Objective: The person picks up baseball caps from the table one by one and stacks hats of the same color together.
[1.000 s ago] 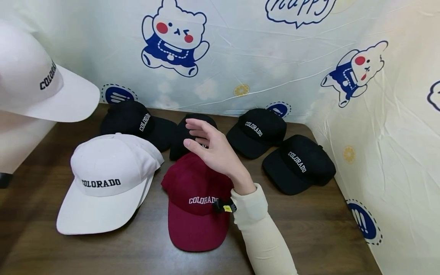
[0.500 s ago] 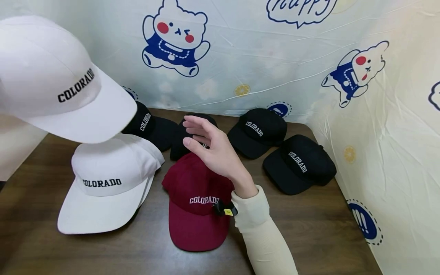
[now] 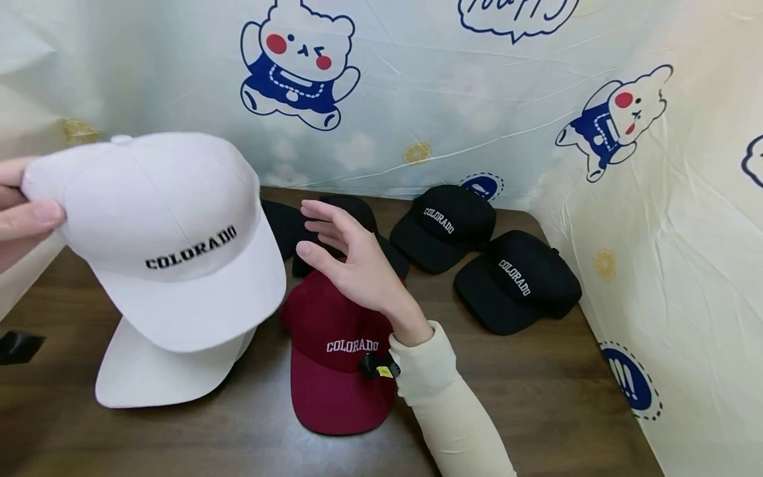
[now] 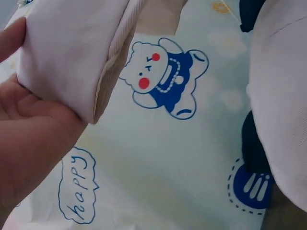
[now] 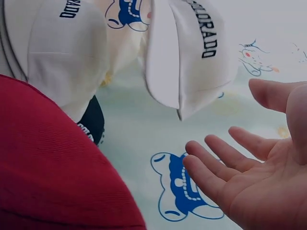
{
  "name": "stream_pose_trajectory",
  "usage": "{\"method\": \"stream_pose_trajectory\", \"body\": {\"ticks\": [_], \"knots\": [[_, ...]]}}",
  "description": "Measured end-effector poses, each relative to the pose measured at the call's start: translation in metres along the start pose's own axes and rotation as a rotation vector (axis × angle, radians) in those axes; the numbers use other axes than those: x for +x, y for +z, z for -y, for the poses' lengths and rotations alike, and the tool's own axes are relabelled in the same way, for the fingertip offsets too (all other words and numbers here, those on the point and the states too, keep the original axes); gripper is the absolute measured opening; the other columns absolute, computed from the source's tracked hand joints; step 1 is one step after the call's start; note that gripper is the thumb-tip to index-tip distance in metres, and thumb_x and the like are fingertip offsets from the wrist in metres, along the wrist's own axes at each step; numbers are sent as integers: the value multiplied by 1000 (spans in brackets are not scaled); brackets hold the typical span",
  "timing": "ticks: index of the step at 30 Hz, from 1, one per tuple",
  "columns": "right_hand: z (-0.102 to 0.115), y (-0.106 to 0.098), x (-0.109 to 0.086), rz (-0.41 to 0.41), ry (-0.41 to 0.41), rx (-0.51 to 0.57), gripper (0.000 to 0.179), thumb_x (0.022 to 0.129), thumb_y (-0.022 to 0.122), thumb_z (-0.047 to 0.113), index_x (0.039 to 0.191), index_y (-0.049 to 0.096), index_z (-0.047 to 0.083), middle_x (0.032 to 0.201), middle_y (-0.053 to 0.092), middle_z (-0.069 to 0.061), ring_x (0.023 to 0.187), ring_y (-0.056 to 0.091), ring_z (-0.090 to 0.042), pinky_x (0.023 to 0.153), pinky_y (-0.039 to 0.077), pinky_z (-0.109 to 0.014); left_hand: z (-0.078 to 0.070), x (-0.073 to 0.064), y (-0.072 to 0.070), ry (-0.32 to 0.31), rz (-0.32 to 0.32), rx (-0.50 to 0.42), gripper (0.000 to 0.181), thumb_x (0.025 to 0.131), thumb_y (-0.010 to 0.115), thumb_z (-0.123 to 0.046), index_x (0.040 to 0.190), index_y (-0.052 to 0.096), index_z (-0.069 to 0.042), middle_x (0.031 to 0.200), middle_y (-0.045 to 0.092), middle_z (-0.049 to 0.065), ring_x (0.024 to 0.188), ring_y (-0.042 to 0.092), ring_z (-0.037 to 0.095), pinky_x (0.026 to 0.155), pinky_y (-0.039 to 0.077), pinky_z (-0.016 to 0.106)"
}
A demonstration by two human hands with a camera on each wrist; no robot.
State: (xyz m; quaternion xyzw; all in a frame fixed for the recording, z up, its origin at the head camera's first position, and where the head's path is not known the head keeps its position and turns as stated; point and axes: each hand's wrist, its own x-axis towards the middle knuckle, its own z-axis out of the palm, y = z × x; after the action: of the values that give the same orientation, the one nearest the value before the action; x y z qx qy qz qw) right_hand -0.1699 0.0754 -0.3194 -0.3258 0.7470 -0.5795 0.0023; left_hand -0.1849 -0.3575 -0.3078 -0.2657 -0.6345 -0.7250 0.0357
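My left hand point(image 3: 26, 215) pinches the back edge of a white baseball cap point(image 3: 161, 199) lettered COLORADO. In the head view this cap hangs over another white cap point(image 3: 167, 371) on the table and covers its crown. The left wrist view has the held cap point(image 4: 72, 52) between thumb and fingers. Above the back of a maroon cap point(image 3: 342, 384) my right hand point(image 3: 357, 265) hovers with its fingers extended, holding nothing. In the right wrist view the open palm point(image 5: 259, 177) faces the lifted white cap point(image 5: 201, 57), apart from it.
Several black caps line the back of the brown table point(image 3: 536, 397): one point(image 3: 518, 285) at the right, one point(image 3: 447, 225) beside it, others partly hidden behind my right hand and the lifted cap. A patterned cloth point(image 3: 417, 86) walls the back and right side.
The held white cap has come rightward and down from the upper left, over the other white cap, and my left hand has come into view. My right hand has shifted slightly left.
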Motion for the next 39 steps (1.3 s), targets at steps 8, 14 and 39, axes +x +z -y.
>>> {"method": "stream_pose_trajectory", "body": {"ticks": [8, 14, 39], "knots": [[-4, 9, 3, 62, 15, -66, 67, 103, 71, 19, 162, 40, 10, 164, 44, -5, 146, 46, -14, 121, 38, -31, 3, -14, 19, -55, 255, 64, 55, 92, 38, 31, 136, 63, 8, 119, 77, 13, 100, 74, 16, 88, 55, 18], [-5, 21, 6, 144, 12, -83, 72, 100, 75, 21, 162, 39, 10, 161, 45, -6, 145, 45, -13, 120, 39, -30, 11, -18, 11, -118, 405, 152, 56, 89, 40, 31, 136, 60, 7, 116, 76, 16, 96, 73, 19, 83, 57, 24], [4, 71, 31, 138, 252, -234, 56, 95, 79, 42, 133, 51, 13, 125, 58, 1, 109, 54, -5, 81, 53, -17, 35, -12, -49, -302, 318, 507, 49, 104, 37, 14, 138, 58, -15, 117, 73, 1, 94, 72, 16, 79, 54, 22]]}}
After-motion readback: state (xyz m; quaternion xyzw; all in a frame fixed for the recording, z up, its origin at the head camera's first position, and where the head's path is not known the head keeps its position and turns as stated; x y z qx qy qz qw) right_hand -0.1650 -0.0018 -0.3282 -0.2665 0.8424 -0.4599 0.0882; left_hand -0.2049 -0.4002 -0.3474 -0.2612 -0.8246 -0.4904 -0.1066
